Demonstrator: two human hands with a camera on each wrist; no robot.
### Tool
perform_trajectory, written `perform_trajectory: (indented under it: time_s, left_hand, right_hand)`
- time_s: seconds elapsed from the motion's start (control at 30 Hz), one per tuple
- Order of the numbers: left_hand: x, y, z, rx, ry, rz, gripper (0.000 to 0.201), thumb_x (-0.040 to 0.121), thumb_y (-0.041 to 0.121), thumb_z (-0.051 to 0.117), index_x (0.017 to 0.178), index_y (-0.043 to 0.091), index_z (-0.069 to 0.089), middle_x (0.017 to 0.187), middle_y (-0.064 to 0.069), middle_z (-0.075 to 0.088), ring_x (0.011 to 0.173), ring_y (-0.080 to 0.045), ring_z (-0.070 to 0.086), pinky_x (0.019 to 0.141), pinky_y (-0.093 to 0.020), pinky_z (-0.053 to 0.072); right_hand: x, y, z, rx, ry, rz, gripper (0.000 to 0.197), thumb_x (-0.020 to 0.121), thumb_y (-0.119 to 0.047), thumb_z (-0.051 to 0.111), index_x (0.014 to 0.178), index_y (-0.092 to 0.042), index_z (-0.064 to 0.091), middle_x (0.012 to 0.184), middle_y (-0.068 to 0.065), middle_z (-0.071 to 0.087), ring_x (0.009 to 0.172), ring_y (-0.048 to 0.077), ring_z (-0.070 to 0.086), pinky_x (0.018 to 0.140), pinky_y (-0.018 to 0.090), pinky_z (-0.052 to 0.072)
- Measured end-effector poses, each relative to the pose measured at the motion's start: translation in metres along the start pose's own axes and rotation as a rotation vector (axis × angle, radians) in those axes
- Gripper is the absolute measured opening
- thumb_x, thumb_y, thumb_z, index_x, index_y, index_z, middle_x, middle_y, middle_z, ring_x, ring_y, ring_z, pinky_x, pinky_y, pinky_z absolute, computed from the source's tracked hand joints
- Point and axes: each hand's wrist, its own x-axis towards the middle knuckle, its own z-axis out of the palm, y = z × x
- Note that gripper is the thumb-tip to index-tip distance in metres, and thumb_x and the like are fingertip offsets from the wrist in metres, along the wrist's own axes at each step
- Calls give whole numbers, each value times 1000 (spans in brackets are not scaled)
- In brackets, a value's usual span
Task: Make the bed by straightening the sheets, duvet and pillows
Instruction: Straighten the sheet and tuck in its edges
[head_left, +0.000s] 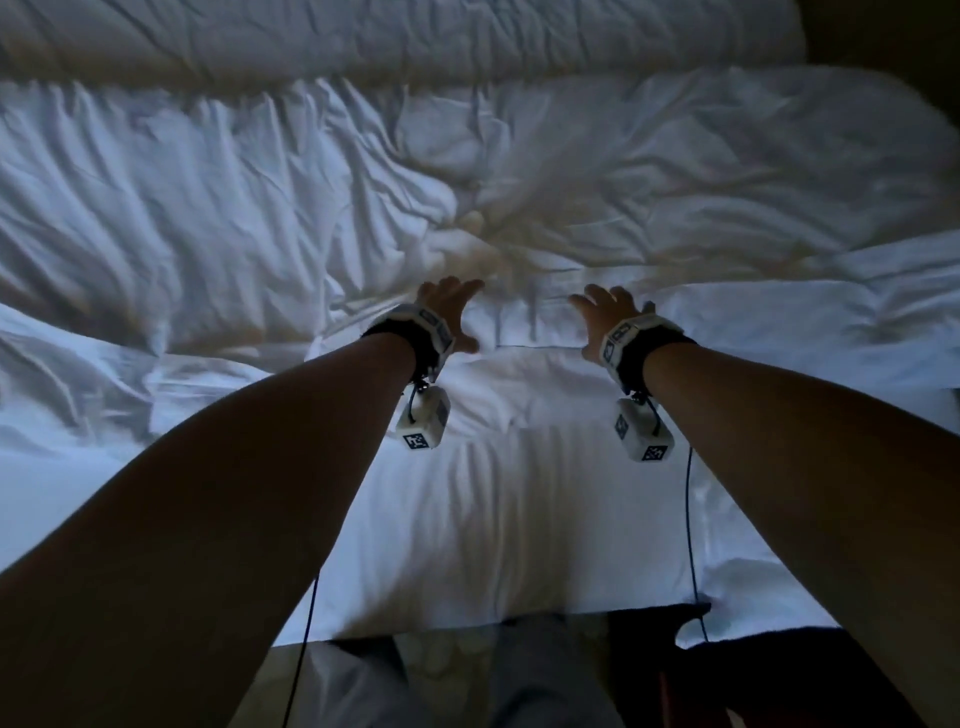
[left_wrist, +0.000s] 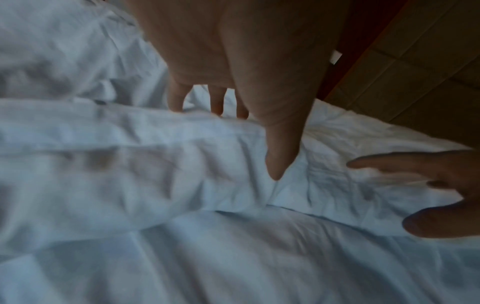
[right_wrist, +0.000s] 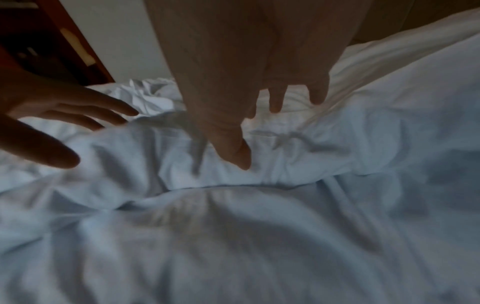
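Note:
A crumpled white duvet (head_left: 260, 208) covers the far half of the bed, and its near edge (left_wrist: 130, 164) runs across the middle. A smoother white sheet (head_left: 519, 509) lies nearer to me. My left hand (head_left: 449, 309) is spread over the duvet's edge with straight fingers (left_wrist: 279, 160), holding nothing. A little to its right, my right hand (head_left: 602, 312) is spread the same way, its fingers (right_wrist: 233, 152) reaching down to the duvet edge (right_wrist: 285, 160). Each hand shows in the other's wrist view: right hand (left_wrist: 441, 195), left hand (right_wrist: 52, 127). No pillow is clearly seen.
A long white roll of bedding (head_left: 415, 36) lies along the far side of the bed. Dark wooden furniture (right_wrist: 39, 41) and a tiled floor (left_wrist: 415, 72) show past the bed's ends. My legs and a dark cloth (head_left: 779, 670) are at the near edge.

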Motion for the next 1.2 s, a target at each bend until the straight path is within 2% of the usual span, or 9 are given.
perform_trajectory:
  time_s: [0.13,0.27,0.33,0.5,0.7,0.83,0.97,1.03,1.2]
  left_hand:
    - [32,16,32,51,-138,-69,113,68,47,80,148,47,0,161,-3,-3,147,-38,-2,117,-57,12]
    - [48,32,70,199,-149,-59,96,78,46,68,148,39,2,157,-15,14,144,-39,12,116,-55,15]
    - [51,41,75,228,-82,-53,75,87,38,57,146,33,11,145,-16,33,136,-39,28,111,-54,28]
    - [47,54,69,309,-148,-63,93,81,-3,61,153,28,10,153,-13,28,139,-34,31,108,-39,32]
    - [-5,82,60,282,-262,-19,98,84,10,65,152,35,-1,149,-17,39,133,-35,44,98,-37,42]
    - [-37,91,76,328,-321,21,127,62,-3,79,151,42,1,154,-11,33,136,-32,40,100,-37,43]
    - [-54,84,83,262,-331,14,86,89,-1,54,152,38,11,160,-5,17,143,-30,27,108,-34,33]
    - [-56,84,83,236,-293,3,89,87,-2,56,153,36,9,160,0,15,145,-28,24,111,-34,29]
    - [-47,96,65,110,-217,-44,67,92,37,56,150,38,22,155,-4,32,137,-30,39,110,-39,34]
  right_hand:
    - [33,46,12,-68,-54,26,102,87,-45,64,146,-48,-19,156,-8,-30,146,34,-20,100,79,1]
    - [68,63,60,57,39,42,55,90,-67,0,142,-57,-17,162,-5,-10,148,35,-4,102,79,7]
    - [70,67,73,118,27,8,51,100,-48,18,148,-51,-2,162,-7,-6,149,32,-2,102,79,1]
    - [76,69,70,9,19,-13,44,103,-35,29,146,-43,24,159,-4,15,142,40,20,102,77,15]
    - [20,71,63,-37,-14,-17,39,96,-18,51,133,-26,56,135,8,57,115,35,58,98,47,48]
    - [-29,70,78,-80,-49,12,37,96,-20,53,133,-19,57,130,14,58,112,35,59,97,44,48]
    - [-51,68,102,-37,-6,-30,43,97,-17,48,140,-20,48,140,14,50,123,36,52,102,45,44]
    - [-56,70,107,-53,-29,-61,55,95,-6,45,147,-22,37,150,10,40,131,35,45,105,45,42]
    - [-60,99,96,13,-26,-45,58,96,-4,39,149,-27,32,151,10,40,129,36,47,102,46,45]
